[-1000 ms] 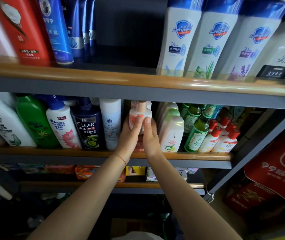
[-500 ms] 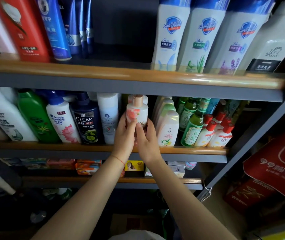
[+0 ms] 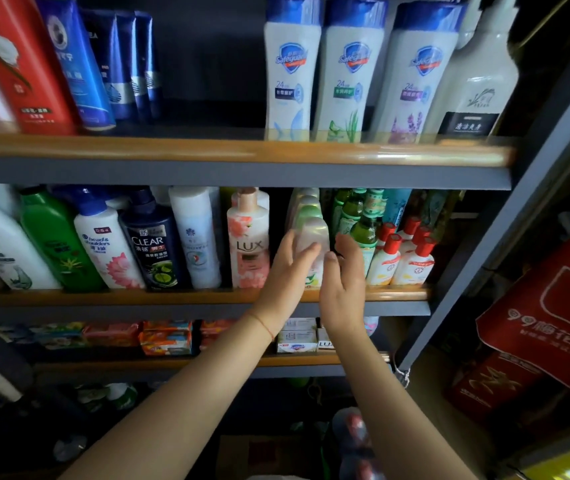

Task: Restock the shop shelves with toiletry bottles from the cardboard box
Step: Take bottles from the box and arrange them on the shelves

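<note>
Presently, both forearms: reach up and forward from the bottom edge of the view to the middle shelf (image 3: 172,297), roughly parallel, wrists near its front rail.
Left hand (image 3: 285,271): fingers straight and loose, held together, tips blurred; it lies across the front of the pale green bottle (image 3: 313,237), which stands first in a row of like bottles. Grasps nothing. A thin red thread circles the wrist.
Right hand (image 3: 344,275): back toward the camera, fingers relaxed and slightly spread, thumb near the left fingertips. Grasps nothing; whether it touches the pale green bottle, cannot tell.
LUX bottle (image 3: 249,244): upright at the shelf's front edge, pink flower label facing out, just left of the left hand and free of both hands. A white bottle (image 3: 195,237) stands on its left side, the pale green row on its right.
Further right on the same shelf: green glass bottles (image 3: 363,233), then small white bottles with red caps (image 3: 401,258) toward the right end.
Upper shelf: three Safeguard bottles (image 3: 351,74) at the right half of its front edge.
</note>
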